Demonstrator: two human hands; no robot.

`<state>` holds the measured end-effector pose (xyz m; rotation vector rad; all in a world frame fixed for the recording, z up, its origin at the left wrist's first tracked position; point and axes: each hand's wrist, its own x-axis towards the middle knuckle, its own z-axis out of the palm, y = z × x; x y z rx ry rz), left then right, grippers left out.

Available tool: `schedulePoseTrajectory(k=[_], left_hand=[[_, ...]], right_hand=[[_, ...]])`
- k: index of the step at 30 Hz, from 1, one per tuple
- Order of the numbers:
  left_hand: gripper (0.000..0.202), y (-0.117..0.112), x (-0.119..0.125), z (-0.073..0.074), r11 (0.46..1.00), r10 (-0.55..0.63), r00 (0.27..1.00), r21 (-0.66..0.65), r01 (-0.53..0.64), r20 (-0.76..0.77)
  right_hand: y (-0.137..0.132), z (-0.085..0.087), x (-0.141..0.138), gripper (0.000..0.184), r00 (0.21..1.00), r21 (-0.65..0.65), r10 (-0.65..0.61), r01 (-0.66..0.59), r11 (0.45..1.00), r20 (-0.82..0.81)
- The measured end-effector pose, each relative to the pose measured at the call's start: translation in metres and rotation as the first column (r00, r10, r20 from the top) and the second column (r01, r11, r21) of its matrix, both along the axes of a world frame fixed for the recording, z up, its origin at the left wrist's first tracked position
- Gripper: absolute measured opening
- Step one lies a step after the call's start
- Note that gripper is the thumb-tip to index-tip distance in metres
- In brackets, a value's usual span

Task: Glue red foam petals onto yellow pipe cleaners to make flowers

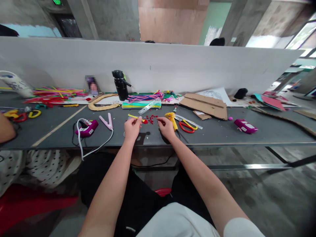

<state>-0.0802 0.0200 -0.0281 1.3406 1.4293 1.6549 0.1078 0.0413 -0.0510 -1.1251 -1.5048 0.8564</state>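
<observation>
Far left, another person's bare arm (pixel 6 128) rests at the edge of the dark grey tabletop (pixel 59 117). Next along, a purple plastic power block (pixel 90 129) with a white cord plugged in, then a pale pink V-shaped tong tool (pixel 108 122), its jaws apart. Behind stands a black cylindrical bottle (pixel 120 86). Left hand (pixel 132 129): thumb and forefinger pinching a thin yellow stem (pixel 132 116), a small red bud-shaped piece (pixel 145 121) at the stem's right end, just above the tabletop. A clear flat ruler (pixel 149 106) lies beyond. Small dark red scraps (pixel 151 118) are scattered between the hands. Right hand (pixel 166 127): thumb and forefinger close together beside the scraps; cannot tell whether they pinch one. Just beside it, a yellow pistol-shaped glue gun (pixel 174 122), then red-and-yellow-handled scissors (pixel 187 131). Farther right, brown flat cardboard sheets (pixel 206 104) and a magenta plastic power block (pixel 245 126).
</observation>
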Motion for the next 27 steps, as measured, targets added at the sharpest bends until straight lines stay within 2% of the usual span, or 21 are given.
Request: schedulePoseTrajectory(k=[3, 6, 12, 15, 19, 27], left_hand=[[0.032, -0.001, -0.005, 0.000, 1.000, 0.025, 0.999, -0.002, -0.025, -0.033], [0.031, -0.002, -0.007, 0.000, 0.999, 0.035, 0.998, -0.006, -0.036, -0.057], [0.031, -0.002, -0.009, 0.000, 1.000, 0.020, 0.996, -0.011, -0.021, -0.086], [0.032, -0.002, -0.010, 0.001, 1.000, -0.003, 0.995, -0.005, 0.002, -0.104], [0.031, -0.002, -0.010, -0.001, 0.999, -0.047, 0.991, -0.004, 0.047, -0.126], [0.027, -0.006, -0.002, -0.001, 0.989, -0.145, 0.974, -0.030, 0.142, -0.176]], right_hand=[[0.007, 0.008, -0.003, 0.021, 0.974, 0.014, -0.021, 0.018, 1.000, 0.226], [0.015, 0.016, -0.012, 0.013, 0.913, -0.004, -0.017, 0.021, 1.000, 0.407], [0.028, 0.014, -0.030, 0.008, 0.813, -0.023, -0.037, 0.062, 0.998, 0.582], [0.031, 0.009, -0.033, 0.010, 0.803, -0.020, -0.043, 0.067, 0.998, 0.595], [0.025, 0.004, -0.031, 0.010, 0.839, 0.013, -0.022, 0.018, 1.000, 0.543], [-0.001, -0.007, 0.002, 0.017, 0.962, 0.057, 0.079, -0.097, 0.994, 0.262]])
